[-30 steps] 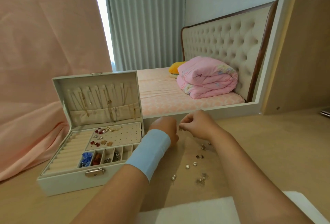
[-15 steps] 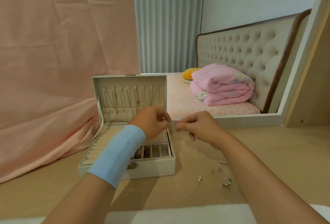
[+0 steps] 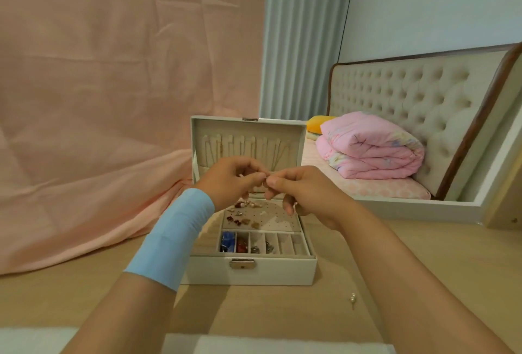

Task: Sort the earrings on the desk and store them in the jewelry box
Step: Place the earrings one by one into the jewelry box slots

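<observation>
Earrings (image 3: pixel 242 220), seemingly, inside jewelry box (image 3: pixel 271 272)

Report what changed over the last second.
The left hand and right hand moved leftward, from over the light wooden desk to above the open white jewelry box, still pinching a small earring between their fingertips. The box stayed open, its contents unchanged.

The left hand (image 3: pixel 228 178) and right hand (image 3: pixel 308 192) meet fingertip to fingertip, pinching a small earring (image 3: pixel 264 182) between them. Just below them the jewelry box (image 3: pixel 248 271) stands open on the table (image 3: pixel 423 255). A loose earring (image 3: pixel 353 298) lies beside the right forearm.
</observation>
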`<state>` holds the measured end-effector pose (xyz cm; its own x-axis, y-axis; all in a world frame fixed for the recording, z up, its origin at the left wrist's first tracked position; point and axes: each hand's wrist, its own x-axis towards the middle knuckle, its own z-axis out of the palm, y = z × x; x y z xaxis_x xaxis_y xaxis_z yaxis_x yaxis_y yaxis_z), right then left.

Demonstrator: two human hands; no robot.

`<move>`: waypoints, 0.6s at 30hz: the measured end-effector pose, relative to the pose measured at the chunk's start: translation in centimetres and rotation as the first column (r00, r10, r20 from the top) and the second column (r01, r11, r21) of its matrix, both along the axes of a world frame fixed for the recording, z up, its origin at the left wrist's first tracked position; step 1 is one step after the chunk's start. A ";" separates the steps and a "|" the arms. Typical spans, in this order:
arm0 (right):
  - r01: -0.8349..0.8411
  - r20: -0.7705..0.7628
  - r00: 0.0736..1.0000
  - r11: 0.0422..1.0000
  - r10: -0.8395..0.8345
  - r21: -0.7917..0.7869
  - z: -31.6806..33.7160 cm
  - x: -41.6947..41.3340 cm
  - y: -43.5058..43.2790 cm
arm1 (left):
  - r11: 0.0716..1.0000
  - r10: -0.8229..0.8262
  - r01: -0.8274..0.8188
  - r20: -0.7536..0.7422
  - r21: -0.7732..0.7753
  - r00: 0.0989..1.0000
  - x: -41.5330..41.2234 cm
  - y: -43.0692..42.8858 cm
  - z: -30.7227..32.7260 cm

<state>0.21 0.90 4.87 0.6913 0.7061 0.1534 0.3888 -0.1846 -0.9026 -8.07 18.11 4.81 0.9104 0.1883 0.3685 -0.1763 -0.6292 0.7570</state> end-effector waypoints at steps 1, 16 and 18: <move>-0.005 -0.026 1.000 1.000 0.005 0.014 0.0 0.0 0.5 | 1.000 0.013 -0.012 0.014 -0.022 1.000 -0.1 0.4 0.0; 0.091 0.138 0.983 0.976 -0.120 0.198 -1.7 0.2 4.1 | 0.985 0.145 -0.149 -0.040 -0.090 0.989 0.3 2.1 -1.6; 0.102 0.158 0.978 0.975 -0.135 0.198 -2.0 0.5 4.3 | 0.982 0.157 -0.161 -0.045 -0.101 0.987 0.4 2.3 -1.7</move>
